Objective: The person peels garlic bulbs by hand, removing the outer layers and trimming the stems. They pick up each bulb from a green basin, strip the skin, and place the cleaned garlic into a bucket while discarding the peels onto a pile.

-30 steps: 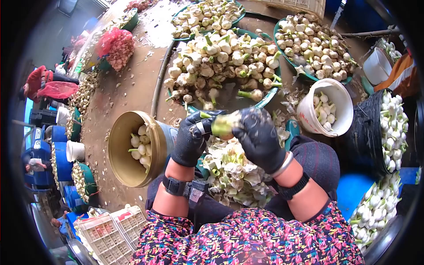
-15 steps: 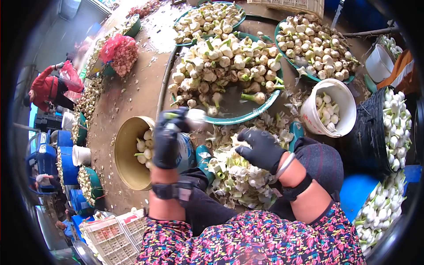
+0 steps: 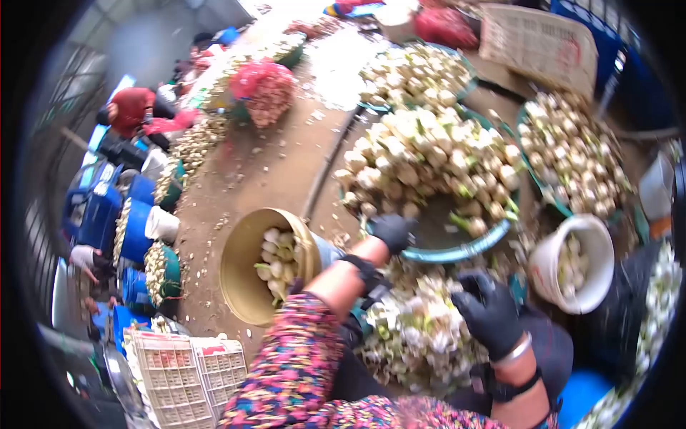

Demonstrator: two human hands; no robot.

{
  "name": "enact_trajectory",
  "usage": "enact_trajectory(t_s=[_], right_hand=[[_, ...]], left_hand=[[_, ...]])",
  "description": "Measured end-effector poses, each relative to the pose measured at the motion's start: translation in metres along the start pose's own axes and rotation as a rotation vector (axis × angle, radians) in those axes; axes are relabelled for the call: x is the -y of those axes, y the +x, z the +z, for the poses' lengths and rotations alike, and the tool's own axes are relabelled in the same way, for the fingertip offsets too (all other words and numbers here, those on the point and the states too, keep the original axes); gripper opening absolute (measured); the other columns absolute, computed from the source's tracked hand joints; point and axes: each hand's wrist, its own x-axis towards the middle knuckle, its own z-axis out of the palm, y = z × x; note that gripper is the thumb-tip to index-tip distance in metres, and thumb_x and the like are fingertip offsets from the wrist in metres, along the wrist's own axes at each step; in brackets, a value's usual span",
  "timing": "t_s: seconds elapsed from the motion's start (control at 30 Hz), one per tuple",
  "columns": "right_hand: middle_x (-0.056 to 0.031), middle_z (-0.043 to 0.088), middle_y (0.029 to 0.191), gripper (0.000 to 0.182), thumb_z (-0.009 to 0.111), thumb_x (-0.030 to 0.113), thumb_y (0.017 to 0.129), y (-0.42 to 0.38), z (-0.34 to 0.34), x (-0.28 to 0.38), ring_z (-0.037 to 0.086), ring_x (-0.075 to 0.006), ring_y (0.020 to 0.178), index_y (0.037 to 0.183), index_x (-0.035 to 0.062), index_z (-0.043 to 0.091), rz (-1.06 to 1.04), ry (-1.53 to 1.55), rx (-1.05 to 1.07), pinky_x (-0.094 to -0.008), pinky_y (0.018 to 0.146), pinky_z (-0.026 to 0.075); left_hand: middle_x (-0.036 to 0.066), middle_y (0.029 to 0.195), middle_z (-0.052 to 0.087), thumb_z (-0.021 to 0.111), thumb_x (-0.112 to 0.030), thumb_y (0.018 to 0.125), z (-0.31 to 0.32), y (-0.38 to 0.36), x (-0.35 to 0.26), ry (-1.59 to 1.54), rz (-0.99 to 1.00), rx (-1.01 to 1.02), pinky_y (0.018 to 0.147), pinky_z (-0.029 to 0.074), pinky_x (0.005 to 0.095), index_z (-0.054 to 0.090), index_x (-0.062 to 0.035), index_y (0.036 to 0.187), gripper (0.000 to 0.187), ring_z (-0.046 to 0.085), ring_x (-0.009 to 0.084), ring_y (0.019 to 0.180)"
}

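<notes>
My left hand, in a dark glove, is at the near left rim of a green basin heaped with garlic bulbs. Its fingers are blurred and mostly hidden, so any bulb in them cannot be made out. To the right, my right hand, also gloved, hovers over the right side of a pile of garlic peelings. Its fingers are curved with a gap between thumb and forefinger, and nothing shows in them. A yellowish bucket holding trimmed bulbs lies tilted left of my left arm.
A white bucket with some bulbs is at the right. Two more heaped basins stand behind, near a pale crate. A red net sack and a person in red are at the upper left; white crates are lower left.
My left hand has moved from beside the yellowish bucket to the basin rim; the pale bulb seen at it earlier no longer shows. The camera view has shifted, moving the scene right and down.
</notes>
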Motion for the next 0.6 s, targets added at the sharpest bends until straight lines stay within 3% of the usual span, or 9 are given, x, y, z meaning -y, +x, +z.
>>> enact_trajectory(t_s=[0.03, 0.1, 0.23, 0.3, 0.37, 0.5, 0.57, 0.6], right_hand=[[-0.0156, 0.063, 0.079, 0.027, 0.066, 0.021, 0.073, 0.000, -0.003, 0.005, 0.063, -0.0274, 0.069, 0.092, 0.0019, 0.060, 0.141, 0.027, 0.009, -0.0354, 0.061, 0.049], [-0.0163, 0.063, 0.078, 0.029, 0.066, 0.020, 0.073, 0.004, -0.005, 0.004, 0.063, -0.0271, 0.068, 0.094, 0.0007, 0.060, 0.194, 0.020, 0.069, -0.0343, 0.061, 0.049], [-0.0163, 0.063, 0.079, 0.030, 0.066, 0.019, 0.074, 0.010, -0.010, 0.004, 0.063, -0.0251, 0.069, 0.095, -0.0013, 0.060, 0.256, 0.055, 0.104, -0.0334, 0.062, 0.050], [-0.0157, 0.063, 0.080, 0.030, 0.066, 0.018, 0.074, 0.012, -0.010, 0.002, 0.063, -0.0243, 0.070, 0.095, -0.0017, 0.060, 0.289, 0.106, 0.096, -0.0326, 0.063, 0.050], [-0.0152, 0.063, 0.081, 0.030, 0.066, 0.017, 0.074, 0.011, -0.007, 0.003, 0.063, -0.0235, 0.071, 0.096, -0.0021, 0.060, 0.316, 0.172, 0.084, -0.0319, 0.064, 0.050], [-0.0133, 0.062, 0.088, 0.034, 0.066, 0.013, 0.072, 0.008, -0.002, -0.002, 0.062, -0.0199, 0.078, 0.101, -0.0026, 0.058, 0.385, 0.198, 0.122, -0.0305, 0.069, 0.050], [-0.0122, 0.062, 0.090, 0.045, 0.068, 0.012, 0.070, 0.007, 0.005, -0.002, 0.060, -0.0184, 0.082, 0.110, -0.0022, 0.055, 0.323, 0.187, 0.059, -0.0301, 0.070, 0.049], [-0.0130, 0.060, 0.098, 0.062, 0.069, 0.011, 0.067, 0.009, 0.006, -0.005, 0.058, -0.0184, 0.086, 0.123, -0.0013, 0.046, 0.259, 0.171, 0.067, -0.0295, 0.072, 0.048]], left_hand=[[0.011, 0.102, 0.063, 0.058, -0.039, 0.075, 0.012, 0.015, -0.010, 0.108, -0.037, 0.038, 0.083, 0.044, 0.0484, 0.058, -0.0247, 0.116, 0.044, 0.060, 0.0327, 0.092], [0.010, 0.113, 0.060, 0.056, -0.045, 0.076, 0.040, 0.042, -0.012, 0.139, -0.048, 0.066, 0.091, 0.038, 0.0538, 0.056, -0.0247, 0.118, 0.046, 0.057, 0.0362, 0.100], [0.011, 0.113, 0.060, 0.056, -0.045, 0.076, 0.060, 0.069, 0.002, 0.064, -0.120, 0.126, 0.095, 0.035, 0.0513, 0.060, -0.0250, 0.114, 0.043, 0.055, 0.0339, 0.106], [0.009, 0.110, 0.062, 0.059, -0.041, 0.074, 0.050, 0.072, 0.006, 0.087, -0.118, 0.285, 0.093, 0.038, 0.0500, 0.065, -0.0236, 0.105, 0.035, 0.056, 0.0315, 0.105], [0.008, 0.101, 0.065, 0.062, -0.034, 0.072, 0.045, 0.063, 0.011, 0.060, -0.175, 0.177, 0.087, 0.043, 0.0456, 0.069, -0.0241, 0.096, 0.027, 0.061, 0.0280, 0.097], [0.008, 0.090, 0.066, 0.063, -0.024, 0.069, -0.012, 0.019, 0.007, -0.104, -0.022, 0.018, 0.072, 0.049, 0.0394, 0.069, -0.0249, 0.090, 0.022, 0.064, 0.0257, 0.083], [0.009, 0.090, 0.066, 0.060, -0.018, 0.070, -0.022, -0.002, 0.004, -0.348, 0.110, -0.170, 0.073, 0.049, 0.0401, 0.069, -0.0209, 0.090, 0.022, 0.063, 0.0283, 0.082], [0.010, 0.090, 0.065, 0.058, -0.014, 0.071, -0.030, -0.015, 0.000, -0.506, 0.242, -0.165, 0.074, 0.049, 0.0386, 0.068, -0.0188, 0.091, 0.023, 0.063, 0.0279, 0.082]])
